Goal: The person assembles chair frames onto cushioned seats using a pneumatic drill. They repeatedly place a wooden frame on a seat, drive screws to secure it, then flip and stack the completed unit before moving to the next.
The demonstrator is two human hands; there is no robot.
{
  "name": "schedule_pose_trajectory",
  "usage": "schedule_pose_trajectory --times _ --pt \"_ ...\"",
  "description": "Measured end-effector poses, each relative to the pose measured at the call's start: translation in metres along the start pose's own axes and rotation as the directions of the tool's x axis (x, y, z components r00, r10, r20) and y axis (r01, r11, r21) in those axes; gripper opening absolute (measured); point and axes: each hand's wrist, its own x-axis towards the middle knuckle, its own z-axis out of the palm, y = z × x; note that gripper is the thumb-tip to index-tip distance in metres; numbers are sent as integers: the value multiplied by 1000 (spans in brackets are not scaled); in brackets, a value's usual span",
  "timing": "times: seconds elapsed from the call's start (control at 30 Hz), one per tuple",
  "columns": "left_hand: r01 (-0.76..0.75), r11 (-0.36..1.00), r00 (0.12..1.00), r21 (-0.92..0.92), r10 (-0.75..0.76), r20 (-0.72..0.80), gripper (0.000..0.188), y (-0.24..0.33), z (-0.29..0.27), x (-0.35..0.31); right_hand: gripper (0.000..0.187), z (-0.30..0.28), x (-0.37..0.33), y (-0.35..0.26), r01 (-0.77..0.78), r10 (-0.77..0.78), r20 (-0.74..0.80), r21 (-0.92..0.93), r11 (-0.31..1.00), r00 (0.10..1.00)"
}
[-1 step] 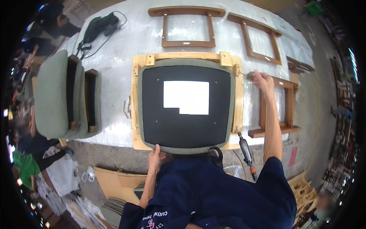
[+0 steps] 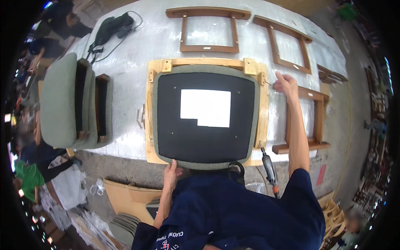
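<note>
A seat cushion (image 2: 164, 125) with grey-green fabric sides lies with its black underside up, a white rectangular patch (image 2: 205, 107) on it. It sits in a pale wooden jig (image 2: 261, 108) with small blocks at the far corners. My left hand (image 2: 170, 175) is at the cushion's near edge, thumb touching the fabric, fingers apart. Beyond the jig's right side, my right hand (image 2: 286, 86) has its fingers bent together beside a thin rod (image 2: 267, 83) at the corner block. What they pinch is hidden. Under that hand lies a brown wooden frame (image 2: 318, 118).
A power screwdriver (image 2: 269, 168) hangs at the table's near edge. Upholstered cushions (image 2: 58, 104) stand at the left. Two brown frames (image 2: 208, 49) (image 2: 287, 62) lie at the back, and a dark green bag-like bundle with a cord (image 2: 112, 30) at the far left.
The view has shifted slightly, so everything sits a little differently in the picture. The right hand's index finger now stands more apart. The left hand stays at the cushion's near edge.
</note>
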Motion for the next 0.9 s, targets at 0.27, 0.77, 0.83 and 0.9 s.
schedule_pose_trajectory --times 0.27,0.77,0.83,0.9 --pt "55 992 990 116 -39 -138 57 -53 24 -53 69 156 194 -36 119 -4 228 -494 861 974" --pt "116 993 954 -35 -121 -274 56 -69 63 -84 36 191 241 -89 -125 138 336 -62 990 932" --pt "86 995 964 -59 -98 -246 55 -62 62 -77 36 187 234 -120 -61 82 363 -69 996 928" --pt "56 995 970 -83 -74 -234 55 -51 60 -71 38 180 225 -148 -40 36 407 1 999 913"
